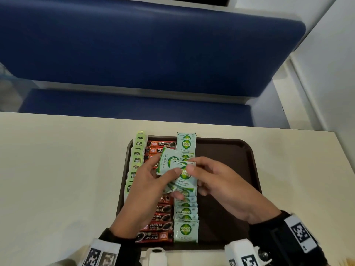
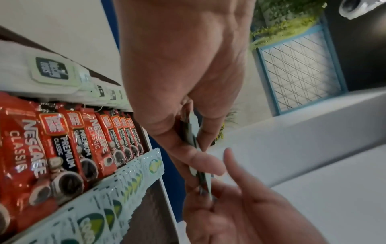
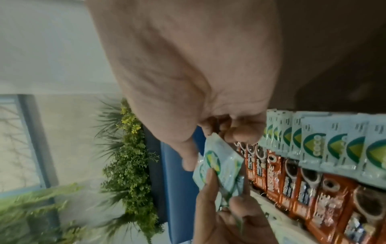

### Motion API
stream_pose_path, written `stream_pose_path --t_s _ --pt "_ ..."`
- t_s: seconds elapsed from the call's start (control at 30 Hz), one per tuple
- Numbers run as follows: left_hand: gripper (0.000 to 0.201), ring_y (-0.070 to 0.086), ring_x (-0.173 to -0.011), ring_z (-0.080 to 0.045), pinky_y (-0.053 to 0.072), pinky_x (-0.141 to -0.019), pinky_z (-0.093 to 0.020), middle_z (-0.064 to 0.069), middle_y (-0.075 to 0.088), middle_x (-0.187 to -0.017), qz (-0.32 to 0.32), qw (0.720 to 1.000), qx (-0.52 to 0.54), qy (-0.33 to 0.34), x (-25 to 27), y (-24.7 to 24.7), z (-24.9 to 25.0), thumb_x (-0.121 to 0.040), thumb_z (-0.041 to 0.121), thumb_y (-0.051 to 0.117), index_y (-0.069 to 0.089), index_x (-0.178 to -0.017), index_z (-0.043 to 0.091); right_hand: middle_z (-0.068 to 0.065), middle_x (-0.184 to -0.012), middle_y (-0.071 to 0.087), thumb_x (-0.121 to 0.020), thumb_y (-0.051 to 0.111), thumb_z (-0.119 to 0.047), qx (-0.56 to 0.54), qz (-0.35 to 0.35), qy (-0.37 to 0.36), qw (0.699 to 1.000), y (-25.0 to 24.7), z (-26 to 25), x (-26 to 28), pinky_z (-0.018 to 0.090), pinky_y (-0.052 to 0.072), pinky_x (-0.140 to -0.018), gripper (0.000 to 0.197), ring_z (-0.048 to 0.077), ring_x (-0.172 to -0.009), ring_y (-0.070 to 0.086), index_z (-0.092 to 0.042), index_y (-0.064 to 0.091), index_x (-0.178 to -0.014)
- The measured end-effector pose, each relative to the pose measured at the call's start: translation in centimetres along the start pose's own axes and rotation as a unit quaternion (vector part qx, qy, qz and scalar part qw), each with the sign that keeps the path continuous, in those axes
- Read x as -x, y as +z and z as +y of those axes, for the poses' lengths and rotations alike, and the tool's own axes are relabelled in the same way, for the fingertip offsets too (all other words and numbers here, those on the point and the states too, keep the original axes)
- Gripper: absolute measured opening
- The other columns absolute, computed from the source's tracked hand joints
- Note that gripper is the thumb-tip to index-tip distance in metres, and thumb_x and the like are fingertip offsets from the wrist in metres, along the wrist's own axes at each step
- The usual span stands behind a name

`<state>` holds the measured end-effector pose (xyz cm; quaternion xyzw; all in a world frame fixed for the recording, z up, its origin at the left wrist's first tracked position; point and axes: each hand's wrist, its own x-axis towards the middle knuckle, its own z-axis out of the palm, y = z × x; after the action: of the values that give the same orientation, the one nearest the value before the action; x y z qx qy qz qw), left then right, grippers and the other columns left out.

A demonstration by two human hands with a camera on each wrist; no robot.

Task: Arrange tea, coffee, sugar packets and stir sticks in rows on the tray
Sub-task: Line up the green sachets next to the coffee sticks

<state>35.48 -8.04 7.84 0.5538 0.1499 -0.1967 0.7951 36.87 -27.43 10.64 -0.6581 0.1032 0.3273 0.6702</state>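
A dark brown tray (image 1: 226,150) lies on the cream table. On it run three rows: pale green tea bags (image 1: 136,162) at the left, red coffee sachets (image 1: 160,225) in the middle, light blue coco sugar packets (image 1: 186,229) beside them. My left hand (image 1: 151,181) holds a fanned bunch of sugar packets (image 1: 169,160) above the tray's middle. My right hand (image 1: 207,175) pinches the top packet (image 1: 185,178) of that bunch between thumb and fingers. In the right wrist view the held packets (image 3: 217,165) sit between both hands. The tray's right half is bare.
A blue padded bench (image 1: 146,50) stands beyond the table's far edge. Wooden stir sticks (image 1: 345,263) show at the bottom right corner. White walls rise at the right. Bare table surface (image 1: 57,169) lies left and right of the tray.
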Motion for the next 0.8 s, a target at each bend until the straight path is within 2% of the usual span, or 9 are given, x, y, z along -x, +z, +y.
stream_pose_path --t_s 0.07,0.17,0.27,0.33,0.53,0.63,0.67,0.73,0.8 --pt "0.042 0.081 -0.089 -0.030 0.064 -0.054 -0.031 -0.008 0.082 -0.117 0.016 1.000 0.017 0.006 0.3 0.4 -0.2 -0.096 0.003 0.074 0.067 -0.133 0.018 -0.003 -0.114 0.076 -0.095 0.078 -0.029 0.071 0.075 -0.046 0.994 -0.6 1.1 -0.2 0.025 0.058 -0.079 0.027 0.021 -0.100 0.070 -0.027 0.071 -0.121" --pt "0.038 0.081 -0.096 -0.033 0.066 -0.058 -0.035 -0.007 0.081 -0.120 0.034 0.999 -0.002 0.027 0.6 0.9 -0.8 -0.098 0.009 0.075 0.067 -0.133 0.019 0.003 -0.110 0.078 -0.089 0.085 -0.021 0.062 0.124 -0.071 0.988 -0.8 1.6 -0.2 0.037 0.064 -0.087 0.028 0.026 -0.103 0.075 -0.023 0.073 -0.115" --pt "0.034 0.082 -0.097 -0.034 0.066 -0.057 -0.036 -0.004 0.081 -0.121 0.047 0.998 -0.014 0.043 1.0 0.9 -0.9 -0.099 0.014 0.075 0.068 -0.132 0.021 0.004 -0.106 0.081 -0.089 0.085 -0.017 0.065 0.121 -0.086 0.987 -1.2 1.6 -0.1 0.036 0.063 -0.086 0.025 0.023 -0.099 0.077 -0.020 0.075 -0.112" --pt "0.033 0.083 -0.093 -0.032 0.066 -0.056 -0.037 -0.002 0.082 -0.117 0.058 0.997 -0.030 0.051 1.4 0.8 -0.8 -0.098 0.013 0.076 0.069 -0.129 0.021 0.005 -0.103 0.081 -0.088 0.085 -0.016 0.063 0.112 -0.093 0.987 -1.3 1.7 0.0 0.031 0.061 -0.082 0.024 0.020 -0.095 0.078 -0.017 0.076 -0.110" --pt "0.027 0.083 -0.080 -0.025 0.063 -0.050 -0.031 0.003 0.084 -0.106 0.091 0.990 -0.086 0.061 2.0 0.4 -0.9 -0.097 0.009 0.077 0.071 -0.120 0.021 0.008 -0.101 0.081 -0.089 0.084 -0.018 0.081 0.069 -0.055 0.993 -1.5 2.3 -0.1 0.026 0.060 -0.075 0.019 0.024 -0.089 0.075 -0.011 0.077 -0.105" --pt "0.025 0.079 -0.065 -0.024 0.062 -0.052 -0.029 0.004 0.083 -0.106 0.125 0.985 -0.098 0.072 2.3 0.0 -1.2 -0.097 0.012 0.078 0.072 -0.118 0.025 0.005 -0.107 0.081 -0.093 0.079 -0.014 0.074 0.075 -0.063 0.992 -3.1 2.3 -1.1 0.031 0.061 -0.083 0.012 0.027 -0.097 0.074 -0.011 0.077 -0.105" --pt "0.024 0.078 -0.060 -0.026 0.063 -0.054 -0.034 0.004 0.083 -0.105 0.141 0.982 -0.099 0.077 2.3 -0.2 -1.3 -0.097 0.014 0.078 0.072 -0.117 0.026 0.004 -0.108 0.081 -0.095 0.078 -0.014 0.073 0.100 -0.074 0.989 -3.9 2.3 -1.8 0.036 0.062 -0.089 0.010 0.031 -0.101 0.074 -0.014 0.077 -0.105" --pt "0.023 0.076 -0.060 -0.041 0.067 -0.062 -0.048 0.004 0.084 -0.104 0.163 0.979 -0.095 0.077 2.3 -0.8 -1.4 -0.097 0.018 0.079 0.071 -0.115 0.030 -0.001 -0.108 0.081 -0.098 0.074 -0.014 0.098 0.154 -0.101 0.978 -5.3 2.1 -3.5 0.040 0.061 -0.096 0.010 0.032 -0.105 0.073 -0.020 0.078 -0.106" --pt "0.023 0.075 -0.062 -0.047 0.067 -0.069 -0.054 0.005 0.084 -0.103 0.173 0.978 -0.092 0.070 2.3 -1.2 -1.4 -0.097 0.021 0.079 0.070 -0.115 0.034 -0.006 -0.107 0.081 -0.101 0.071 -0.013 0.143 0.173 -0.124 0.967 -6.0 1.8 -5.5 0.033 0.063 -0.093 0.012 0.022 -0.103 0.074 -0.021 0.077 -0.107"
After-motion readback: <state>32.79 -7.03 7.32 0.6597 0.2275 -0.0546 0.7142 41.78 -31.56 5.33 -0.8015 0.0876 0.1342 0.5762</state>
